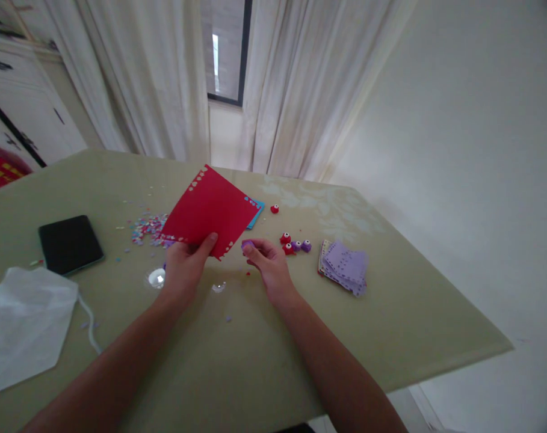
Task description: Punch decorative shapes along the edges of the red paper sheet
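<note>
My left hand [187, 264] pinches a red sheet of paper [212, 210] near its lower edge, thumb on top. Rows of small cut-out shapes run along the sheet's edges. To the right of the sheet's lower corner, my right hand [268, 264] is closed on a small purple craft punch [247, 245], mostly covered by the fingers. Several more red and purple craft punches [287, 248] lie just beyond that hand, with one red punch [274, 208] farther back. Blue paper [256, 215] shows partly behind the red sheet.
Paper confetti [149, 228] is scattered left of the sheet. Clear round pieces [156, 278] lie near my left wrist. A dark tablet or phone [71, 243] and a white face mask [27, 325] are at left. Punched purple paper squares [345, 264] are stacked at right.
</note>
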The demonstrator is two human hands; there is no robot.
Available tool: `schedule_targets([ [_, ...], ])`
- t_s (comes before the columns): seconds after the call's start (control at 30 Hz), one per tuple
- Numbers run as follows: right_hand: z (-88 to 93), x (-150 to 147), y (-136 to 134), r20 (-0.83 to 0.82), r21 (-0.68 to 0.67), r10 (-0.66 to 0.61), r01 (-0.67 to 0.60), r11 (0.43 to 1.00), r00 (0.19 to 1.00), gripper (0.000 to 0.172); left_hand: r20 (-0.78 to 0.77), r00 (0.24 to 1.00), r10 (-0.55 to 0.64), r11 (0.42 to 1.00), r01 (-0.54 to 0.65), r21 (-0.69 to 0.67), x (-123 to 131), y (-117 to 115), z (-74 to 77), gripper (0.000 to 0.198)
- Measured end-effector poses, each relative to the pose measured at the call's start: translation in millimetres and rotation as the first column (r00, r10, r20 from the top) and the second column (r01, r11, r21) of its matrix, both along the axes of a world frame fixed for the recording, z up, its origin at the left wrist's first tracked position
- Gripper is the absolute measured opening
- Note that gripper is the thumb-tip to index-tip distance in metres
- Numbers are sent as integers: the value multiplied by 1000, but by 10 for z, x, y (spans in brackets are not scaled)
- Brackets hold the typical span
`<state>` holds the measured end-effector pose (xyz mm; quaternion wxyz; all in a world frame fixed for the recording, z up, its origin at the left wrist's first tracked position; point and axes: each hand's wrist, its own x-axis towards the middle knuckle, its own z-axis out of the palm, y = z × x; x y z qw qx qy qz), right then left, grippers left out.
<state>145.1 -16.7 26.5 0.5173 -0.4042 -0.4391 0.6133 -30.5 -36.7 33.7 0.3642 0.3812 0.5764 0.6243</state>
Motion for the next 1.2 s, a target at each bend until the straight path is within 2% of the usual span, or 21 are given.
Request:
schedule_targets([
  [0.1,-23,21,32,27,-42,-6,7,999,1000,43,-78,997,4,1000,-3,13,-33,-1,4,48],
  [0.3,-31,-1,42,-90,-59,35,-40,997,995,54,-218,975,-36,999,38,8,8,-25,48,37],
  [0.53,-5,-15,25,-160,-82,44,-58,995,986,56,-195,981,-21,1000,24,11,-3,-29,50,35],
  [1.2,13,-10,4,-190,-113,61,-83,990,980,57,-192,981,1,999,6,34,-13,5,12,38],
])
